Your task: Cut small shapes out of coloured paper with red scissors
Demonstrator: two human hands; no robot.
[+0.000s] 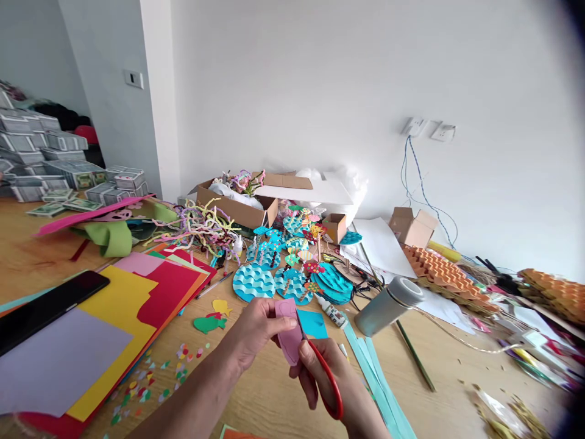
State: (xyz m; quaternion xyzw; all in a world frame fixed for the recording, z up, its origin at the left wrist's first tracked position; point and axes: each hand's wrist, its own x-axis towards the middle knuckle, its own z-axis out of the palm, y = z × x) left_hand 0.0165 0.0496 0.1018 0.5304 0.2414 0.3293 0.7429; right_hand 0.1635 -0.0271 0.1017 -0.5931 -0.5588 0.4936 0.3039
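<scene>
Between thumb and fingers, my left hand (258, 332) pinches a piece of pink paper (289, 341) with a faint outline drawn on it. My right hand (326, 372) grips red-handled scissors (333, 384), whose blades lie along the paper's right edge. Just behind the hands is a blue paper square (313, 324). To the left of my left hand lie a green paper fish (209, 324) and a yellow paper fish (222, 306). Round blue wavy paper pieces (254, 282) are beyond my hands. Part of the blades is hidden by the paper and fingers.
Coloured paper sheets (91, 360) and a black phone (50, 311) cover the left side. Confetti bits (150, 381) are scattered nearby. A grey bottle (388, 306), a glue bottle (333, 312) and pale blue strips (377, 378) lie to the right. Pipe cleaners (196, 225) and a cardboard box (237, 207) sit behind.
</scene>
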